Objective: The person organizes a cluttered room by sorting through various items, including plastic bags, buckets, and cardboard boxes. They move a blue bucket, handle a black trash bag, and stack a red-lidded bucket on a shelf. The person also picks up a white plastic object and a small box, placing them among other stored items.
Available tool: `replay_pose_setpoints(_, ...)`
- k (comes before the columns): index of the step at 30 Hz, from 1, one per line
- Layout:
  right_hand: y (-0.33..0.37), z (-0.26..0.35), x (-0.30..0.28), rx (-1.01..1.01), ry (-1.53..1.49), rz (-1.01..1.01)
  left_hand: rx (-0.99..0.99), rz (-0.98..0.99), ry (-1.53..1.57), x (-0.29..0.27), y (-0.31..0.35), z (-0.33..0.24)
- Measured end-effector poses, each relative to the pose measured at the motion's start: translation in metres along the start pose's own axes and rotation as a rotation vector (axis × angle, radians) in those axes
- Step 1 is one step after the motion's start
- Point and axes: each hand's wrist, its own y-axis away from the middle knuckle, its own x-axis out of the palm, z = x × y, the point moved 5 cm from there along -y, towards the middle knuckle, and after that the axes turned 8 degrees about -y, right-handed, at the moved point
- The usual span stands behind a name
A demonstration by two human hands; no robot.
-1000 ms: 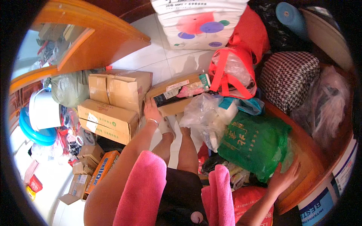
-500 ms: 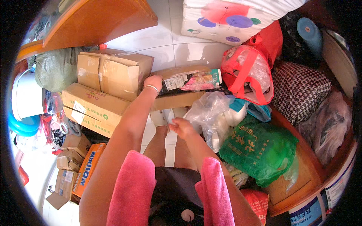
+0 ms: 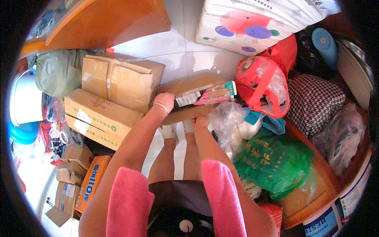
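A long cardboard box lies with its flaps spread in front of my feet. Inside it is a long, slim package with a white label, pink and brown contents and a green-and-white end. My left hand, a band at its wrist, is closed around the package's dark left end; its fingertips are hidden. My right hand pinches the near flap of the box. Close to the right hand, a clear plastic bag holds white things.
Left of the box are a taped carton and a long carton. On the right stand a red bag, a green bag and a houndstooth case. A large white printed pack lies beyond, an orange box lower left.
My right hand has moved forward from near my legs onto the box's near flap. My left hand stays at the package's left end. The view has shifted slightly.
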Motion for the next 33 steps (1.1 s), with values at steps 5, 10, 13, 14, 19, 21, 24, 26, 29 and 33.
replay_pose_setpoints(5,0.055,0.020,0.011,-0.123,0.080,0.046,-0.045,-0.033,0.041,-0.007,0.020,0.003)
replay_pose_setpoints(10,0.101,0.052,0.011,-0.248,0.309,0.084,-0.076,-0.140,0.141,-0.027,0.063,0.007)
replay_pose_setpoints(13,0.084,0.054,0.004,-0.606,0.341,0.103,-0.081,-0.134,0.175,-0.041,0.087,0.000)
replay_pose_setpoints(14,0.084,0.058,0.006,-0.677,0.388,0.117,-0.088,-0.148,0.200,-0.041,0.093,0.001)
replay_pose_setpoints(19,0.161,0.122,0.074,-0.941,0.744,0.251,-0.171,-0.248,0.449,-0.035,0.121,0.015)
replay_pose_setpoints(21,0.177,0.150,0.104,-1.016,0.875,0.250,-0.143,-0.320,0.498,-0.043,0.126,0.011)
replay_pose_setpoints(24,0.193,0.183,0.148,-1.122,0.996,0.313,-0.206,-0.370,0.479,-0.062,0.113,0.009)
replay_pose_setpoints(26,0.185,0.194,0.174,-1.168,1.061,0.345,-0.237,-0.415,0.429,-0.077,0.091,0.017)
replay_pose_setpoints(29,0.175,0.217,0.219,-1.251,1.177,0.360,-0.323,-0.361,0.446,-0.104,0.050,0.030)
replay_pose_setpoints(33,0.168,0.237,0.280,-1.320,1.190,0.400,-0.298,-0.433,0.396,-0.117,-0.002,0.056)
